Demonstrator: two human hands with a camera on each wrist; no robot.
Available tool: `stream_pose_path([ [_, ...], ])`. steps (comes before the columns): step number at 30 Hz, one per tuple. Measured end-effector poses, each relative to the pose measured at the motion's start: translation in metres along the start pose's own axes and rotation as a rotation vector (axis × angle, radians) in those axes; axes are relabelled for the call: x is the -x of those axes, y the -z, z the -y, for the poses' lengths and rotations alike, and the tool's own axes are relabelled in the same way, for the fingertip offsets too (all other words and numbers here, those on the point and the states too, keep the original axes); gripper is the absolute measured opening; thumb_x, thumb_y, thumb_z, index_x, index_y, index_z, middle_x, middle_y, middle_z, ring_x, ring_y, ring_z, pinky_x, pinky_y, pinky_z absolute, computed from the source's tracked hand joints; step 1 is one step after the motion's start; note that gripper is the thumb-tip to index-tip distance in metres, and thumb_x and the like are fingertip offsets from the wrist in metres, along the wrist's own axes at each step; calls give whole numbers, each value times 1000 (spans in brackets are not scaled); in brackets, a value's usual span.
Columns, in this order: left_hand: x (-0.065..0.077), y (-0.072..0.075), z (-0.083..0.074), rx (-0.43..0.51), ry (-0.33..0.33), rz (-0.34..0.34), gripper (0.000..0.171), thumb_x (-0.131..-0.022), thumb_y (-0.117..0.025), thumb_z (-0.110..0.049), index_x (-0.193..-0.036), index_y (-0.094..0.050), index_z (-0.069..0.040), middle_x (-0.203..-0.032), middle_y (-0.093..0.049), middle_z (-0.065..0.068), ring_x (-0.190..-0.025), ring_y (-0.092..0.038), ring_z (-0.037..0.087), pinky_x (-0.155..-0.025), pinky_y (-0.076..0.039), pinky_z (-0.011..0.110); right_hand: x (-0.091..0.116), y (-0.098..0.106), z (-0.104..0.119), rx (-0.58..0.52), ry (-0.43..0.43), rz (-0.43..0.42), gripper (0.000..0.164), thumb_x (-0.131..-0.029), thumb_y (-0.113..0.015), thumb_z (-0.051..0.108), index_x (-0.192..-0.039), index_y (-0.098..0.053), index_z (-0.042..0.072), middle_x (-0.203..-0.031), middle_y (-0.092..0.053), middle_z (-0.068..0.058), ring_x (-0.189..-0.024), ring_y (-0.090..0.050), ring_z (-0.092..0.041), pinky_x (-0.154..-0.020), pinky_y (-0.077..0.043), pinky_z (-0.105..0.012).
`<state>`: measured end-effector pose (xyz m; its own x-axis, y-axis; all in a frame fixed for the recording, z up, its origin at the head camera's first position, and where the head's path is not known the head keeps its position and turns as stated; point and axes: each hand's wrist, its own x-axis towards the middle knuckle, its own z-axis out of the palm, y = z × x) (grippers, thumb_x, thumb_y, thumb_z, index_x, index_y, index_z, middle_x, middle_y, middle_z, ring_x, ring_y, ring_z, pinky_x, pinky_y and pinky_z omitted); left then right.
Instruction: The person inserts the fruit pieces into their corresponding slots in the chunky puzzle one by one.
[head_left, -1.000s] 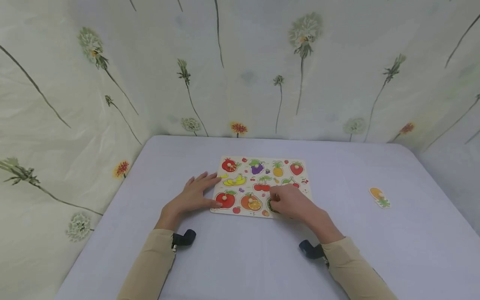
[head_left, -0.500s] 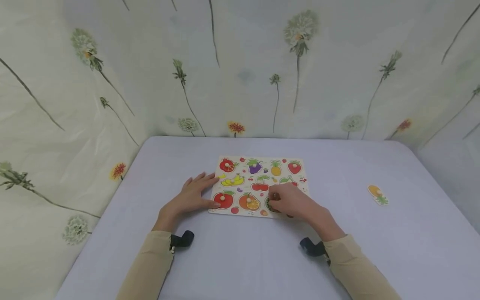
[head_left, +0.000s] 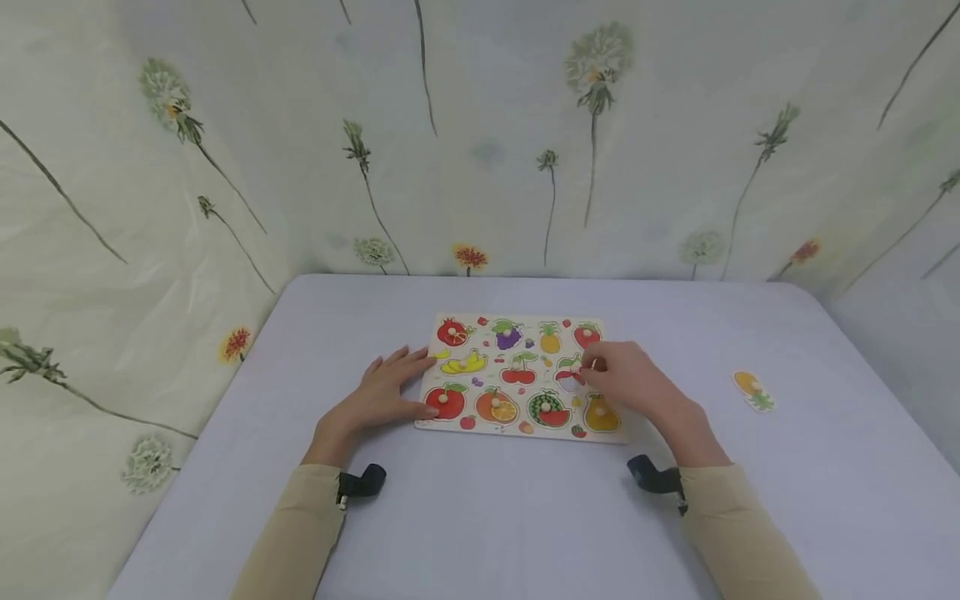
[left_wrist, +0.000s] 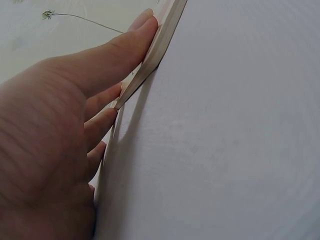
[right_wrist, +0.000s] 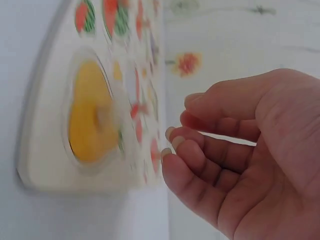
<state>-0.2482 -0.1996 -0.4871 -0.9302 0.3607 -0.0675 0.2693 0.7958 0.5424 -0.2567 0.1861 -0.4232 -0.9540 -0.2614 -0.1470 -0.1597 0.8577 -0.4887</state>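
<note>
A fruit knob-puzzle board [head_left: 480,427] lies on the table. At its left edge my left hand [head_left: 371,400] rests with spread fingers, the thumb lying over the board beside the red apple piece [head_left: 446,402]. In the left wrist view, the thumb [left_wrist: 120,52] and fingers touch the board's edge [left_wrist: 162,47]. My right hand [head_left: 633,379] hovers by the board's right side, its loosely bent fingers showing nothing between them in the right wrist view. Below its fingertips is a partly covered picture with green leaves [head_left: 570,365]. The watermelon piece [head_left: 550,410] and pear piece [head_left: 602,413] lie flat in the board.
A loose orange-and-green piece [head_left: 752,390], looking like a pineapple, lies on the white table [head_left: 517,517] to the right of the board. A dandelion-patterned curtain [head_left: 487,192] stands behind the table. Small dark cameras [head_left: 363,482] are strapped at both wrists.
My right hand has left the watermelon piece, moving up and to the right, so the watermelon and pear now show. My left hand has stayed on the board's edge.
</note>
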Motion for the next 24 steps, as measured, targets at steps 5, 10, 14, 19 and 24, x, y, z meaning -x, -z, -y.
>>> stream_pose_path([
  [5,-1,-3,2,8,21,9,91,-76,-77,-56,-153,-38,-31,-165,-28,-6,-156,-11,24,-126,-4,56,0,19,-26,46,-51,-36,18,-95,-60,23,-106,-67,10,-95,-65,-9,-84,-56,-24,-66,-47,-29],
  [10,-3,-3,3,-2,4,-1,90,-76,-77,-55,-153,-38,-32,-165,-28,-5,-156,-11,25,-126,-5,58,0,33,-47,68,-107,-55,22,-95,-61,27,-108,-65,10,-98,-65,-12,-86,-56,-26,-66,-48,-29],
  [14,-4,-2,3,-10,6,7,90,-76,-77,-55,-153,-38,-32,-165,-28,-6,-156,-11,24,-126,-5,57,1,39,-59,63,-145,-60,26,-95,-60,28,-111,-64,9,-101,-64,-14,-88,-56,-27,-65,-49,-29],
  [19,-2,0,3,-9,16,13,90,-76,-77,-56,-153,-37,-33,-165,-28,-6,-156,-10,24,-126,-4,57,2,44,-71,81,-178,-68,28,-94,-58,27,-113,-63,6,-104,-65,-18,-89,-56,-29,-65,-49,-30],
  [24,-1,1,3,-1,16,14,90,-75,-77,-56,-153,-38,-33,-165,-28,-6,-156,-10,25,-126,-4,58,6,52,-84,93,-201,-76,31,-94,-55,26,-114,-62,3,-106,-65,-21,-88,-57,-31,-64,-49,-32],
])
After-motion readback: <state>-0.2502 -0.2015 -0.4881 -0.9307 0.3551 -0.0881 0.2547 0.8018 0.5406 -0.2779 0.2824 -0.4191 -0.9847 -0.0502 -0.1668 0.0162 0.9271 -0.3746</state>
